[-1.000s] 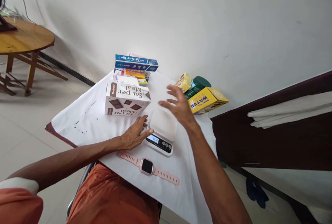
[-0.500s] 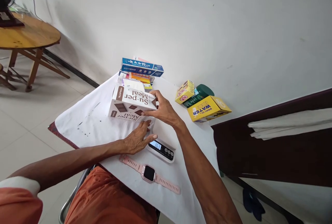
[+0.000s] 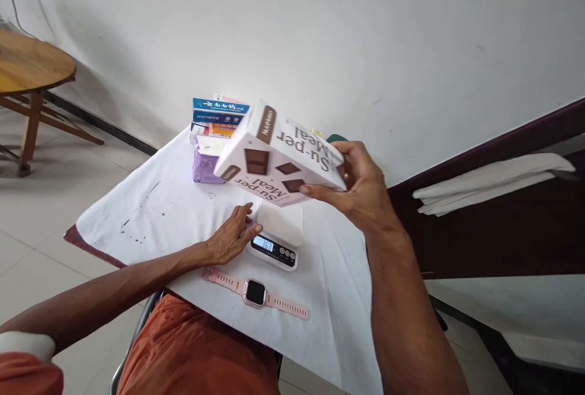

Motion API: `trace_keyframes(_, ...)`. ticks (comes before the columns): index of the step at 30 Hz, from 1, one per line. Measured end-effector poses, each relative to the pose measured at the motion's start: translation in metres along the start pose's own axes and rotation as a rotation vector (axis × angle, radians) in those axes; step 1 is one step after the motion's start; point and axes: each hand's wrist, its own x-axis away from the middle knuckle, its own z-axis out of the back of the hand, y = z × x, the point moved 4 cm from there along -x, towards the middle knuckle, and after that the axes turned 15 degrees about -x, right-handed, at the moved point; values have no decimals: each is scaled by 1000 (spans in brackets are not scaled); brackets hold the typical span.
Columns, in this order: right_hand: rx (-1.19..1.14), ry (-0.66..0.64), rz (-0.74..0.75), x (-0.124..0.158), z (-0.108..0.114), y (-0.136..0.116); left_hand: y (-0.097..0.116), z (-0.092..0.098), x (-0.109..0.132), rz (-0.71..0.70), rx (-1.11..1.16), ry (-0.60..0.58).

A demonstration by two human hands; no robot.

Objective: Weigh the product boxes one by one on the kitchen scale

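My right hand (image 3: 361,191) grips the right end of a white and brown Su-per Meal box (image 3: 283,154), which is tilted and held up above a white kitchen scale (image 3: 286,224). Its thumb presses the front face and the fingers reach over the top. On the scale's display the digits read 363. Beside the scale's left edge is my left hand (image 3: 233,236), its fingers apart and nothing in them. A pink smartwatch (image 3: 255,292) lies with its strap stretched out in front of the scale.
A purple tissue pack (image 3: 205,166) and a blue toothpaste box (image 3: 219,111) stand at the table's back left, near other small boxes. The held box mostly hides a green container (image 3: 337,138). A round wooden table (image 3: 36,63) is at far left, and a white wall rises behind.
My right hand has lifted the Su-per Meal box up and to the right, uncovering the scale's platform and the purple pack. My left hand stays beside the scale. The view has shifted right.
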Motion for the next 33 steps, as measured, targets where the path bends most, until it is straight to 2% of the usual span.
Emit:
trace_keyframes(3, 65, 99, -66, 25, 33, 16, 0, 1, -1, 12, -5, -10)
trace_keyframes(6, 116, 138, -157, 50, 51, 42, -1, 2, -1, 8, -16, -13)
trace_keyframes(12, 171, 144, -267, 76, 57, 76, 0, 6, 0, 35, -40, 6)
trace_keyframes(19, -37, 114, -281, 72, 56, 82, -4, 9, -3, 76, -21, 16)
trace_keyframes(23, -186, 152, -322, 87, 69, 88, -5, 15, -3, 175, 18, -36)
trace_keyframes(26, -379, 253, -368, 108, 79, 107, 8, 31, -2, 211, 9, -56)
trace_keyframes(28, -440, 352, -428, 121, 81, 128, 25, 45, -7, 164, -26, -38)
trace_keyframes(31, -446, 454, -496, 133, 70, 161, 52, 63, -30, 17, -151, 39)
trace_keyframes(33, -441, 480, -481, 135, 60, 178, 65, 71, -54, -70, -250, 83)
